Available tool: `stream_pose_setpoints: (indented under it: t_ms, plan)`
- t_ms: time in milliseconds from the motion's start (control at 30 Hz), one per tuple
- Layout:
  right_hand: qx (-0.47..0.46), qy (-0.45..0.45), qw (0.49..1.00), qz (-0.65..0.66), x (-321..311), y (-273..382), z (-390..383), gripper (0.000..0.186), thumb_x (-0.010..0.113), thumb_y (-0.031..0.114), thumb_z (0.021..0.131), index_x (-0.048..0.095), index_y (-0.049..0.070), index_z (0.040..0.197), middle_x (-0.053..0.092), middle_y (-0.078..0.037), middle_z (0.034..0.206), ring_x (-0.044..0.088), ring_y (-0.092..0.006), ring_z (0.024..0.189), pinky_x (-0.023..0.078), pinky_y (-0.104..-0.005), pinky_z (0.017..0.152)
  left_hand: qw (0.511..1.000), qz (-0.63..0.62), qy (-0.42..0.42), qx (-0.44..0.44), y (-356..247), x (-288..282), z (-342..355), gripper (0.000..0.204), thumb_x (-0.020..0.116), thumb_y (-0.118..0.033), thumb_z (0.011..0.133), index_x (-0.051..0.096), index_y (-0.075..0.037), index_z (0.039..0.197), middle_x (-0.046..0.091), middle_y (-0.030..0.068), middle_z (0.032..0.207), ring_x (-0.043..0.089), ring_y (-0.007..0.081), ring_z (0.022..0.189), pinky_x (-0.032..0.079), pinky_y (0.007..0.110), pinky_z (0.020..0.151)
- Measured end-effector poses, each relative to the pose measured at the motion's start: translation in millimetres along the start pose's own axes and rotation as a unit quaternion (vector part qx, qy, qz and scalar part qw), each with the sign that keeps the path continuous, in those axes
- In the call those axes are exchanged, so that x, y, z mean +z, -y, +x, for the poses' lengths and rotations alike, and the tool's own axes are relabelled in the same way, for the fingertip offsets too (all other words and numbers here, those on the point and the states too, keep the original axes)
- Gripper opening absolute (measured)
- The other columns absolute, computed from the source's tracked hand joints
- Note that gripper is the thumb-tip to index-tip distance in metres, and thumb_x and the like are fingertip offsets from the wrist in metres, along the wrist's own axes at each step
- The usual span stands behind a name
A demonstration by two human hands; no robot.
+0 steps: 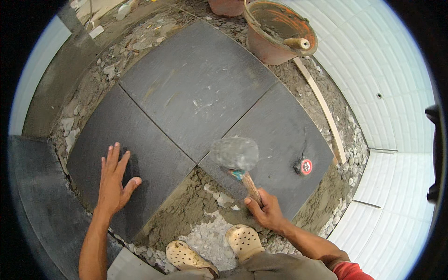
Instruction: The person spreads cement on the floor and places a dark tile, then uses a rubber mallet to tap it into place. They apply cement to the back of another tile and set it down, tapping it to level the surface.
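Note:
Three large dark grey floor tiles lie edge to edge: a left tile [140, 149], a far tile [198, 88] and a right tile [280, 126]. My left hand [114, 182] is over the left tile with its fingers spread, holding nothing; its palm appears to rest on the surface. My right hand [266, 210] is wrapped around the wooden handle of a mallet [234, 154]. The mallet's grey head is slightly blurred above the near corner of the right tile. Whether it touches the tile I cannot tell. A small round object with a red-and-white face [305, 166] sits on the right tile.
Wet mortar [172, 219] and rubble border the tiles. A mortar-smeared bucket [275, 51] with a wooden tool handle [297, 44] stands at the far right, near a thin wooden strip [322, 105]. White panelled wall [373, 70] rises on the right. My cream clogs [245, 240] are at the near edge.

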State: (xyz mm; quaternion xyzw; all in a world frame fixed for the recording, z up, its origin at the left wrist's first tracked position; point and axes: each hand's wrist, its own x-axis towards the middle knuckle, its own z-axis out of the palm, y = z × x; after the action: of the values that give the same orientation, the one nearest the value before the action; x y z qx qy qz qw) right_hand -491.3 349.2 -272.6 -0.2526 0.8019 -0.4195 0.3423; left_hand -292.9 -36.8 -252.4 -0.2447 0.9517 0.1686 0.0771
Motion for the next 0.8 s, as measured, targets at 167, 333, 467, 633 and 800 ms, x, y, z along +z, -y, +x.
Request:
stream_pose_setpoints:
  t_ms: [167,333,467,633,800]
  plan:
    - [0.033,-0.02,0.997,0.063,-13,-11,-6,0.029,0.065,0.029,0.102,0.056,0.004,0.091,0.05,0.0,0.068,0.044,-0.0083,0.065,0.039,-0.0311,0.055,0.999,-0.003,0.032,0.033,-27,-18,11,0.07,0.074,-0.035,0.089,0.051,-0.002,0.147,0.024,0.021,0.167,0.017,0.0378,0.156,0.013,0.055,0.126]
    - [0.052,-0.035,0.984,0.166,-16,-22,-10,0.028,0.063,0.03,0.102,0.057,0.004,0.093,0.05,0.004,0.072,0.043,-0.0062,0.066,0.037,-0.0276,0.056,0.999,0.036,0.031,0.006,-33,-47,11,0.07,0.073,-0.04,0.09,0.054,-0.002,0.145,0.026,0.0219,0.166,0.018,0.0387,0.156,0.014,0.056,0.125]
    - [0.073,-0.034,0.962,0.263,-23,-26,-22,0.023,0.063,0.028,0.103,0.056,0.006,0.097,0.049,0.007,0.074,0.044,-0.0039,0.065,0.037,-0.0247,0.056,0.992,0.118,0.035,-0.008,-38,-88,13,0.071,0.067,-0.049,0.093,0.053,-0.004,0.146,0.028,0.0225,0.165,0.02,0.04,0.155,0.016,0.055,0.125]
    - [0.101,-0.076,0.95,0.286,-43,-33,-47,0.022,0.061,0.028,0.103,0.054,0.008,0.098,0.048,0.007,0.072,0.043,-0.0037,0.059,0.036,-0.0235,0.052,0.981,0.192,0.01,-0.041,-59,-134,30,0.064,0.067,-0.042,0.096,0.051,-0.01,0.148,0.029,0.0152,0.167,0.021,0.0326,0.156,0.022,0.052,0.125]
    - [0.118,-0.084,0.956,0.255,-72,-41,-66,0.026,0.061,0.032,0.103,0.054,0.009,0.096,0.046,0.007,0.068,0.042,-0.0035,0.056,0.035,-0.0239,0.049,0.987,0.154,-0.016,0.047,-88,-134,24,0.057,0.066,-0.039,0.097,0.056,-0.008,0.143,0.05,0.0177,0.152,0.043,0.0355,0.143,0.035,0.049,0.118]
